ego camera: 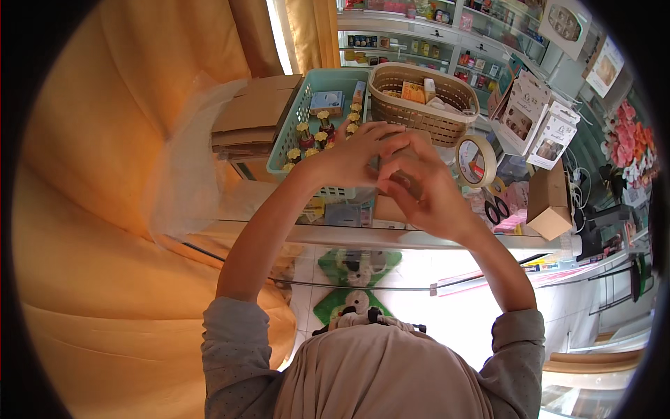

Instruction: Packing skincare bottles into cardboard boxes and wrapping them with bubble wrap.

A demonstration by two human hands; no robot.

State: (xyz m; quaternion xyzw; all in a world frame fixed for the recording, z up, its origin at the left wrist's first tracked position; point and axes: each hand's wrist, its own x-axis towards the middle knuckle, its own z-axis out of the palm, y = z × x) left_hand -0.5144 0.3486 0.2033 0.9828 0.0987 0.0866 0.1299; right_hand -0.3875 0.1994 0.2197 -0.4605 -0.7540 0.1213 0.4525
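My left hand (350,157) reaches over the front right of a mint green plastic basket (285,133), fingers stretched toward my right hand. Small bottles with gold flower-shaped caps (303,128) stand in that basket, some hidden behind my left hand. A light blue box (327,102) lies farther back in it. My right hand (432,188) is curled, its fingertips close to those of my left hand. Something small and dark shows between the right thumb and fingers, but I cannot tell what it is or whether it is gripped.
A tan woven-look basket (424,123) holds small packages. To its right are a tape roll (490,162), black-handled scissors (496,209), boxed press-on nails (525,112) and a cardboard box (549,204). Flattened cardboard (256,110) lies left. The glass counter's metal edge (361,236) runs before me.
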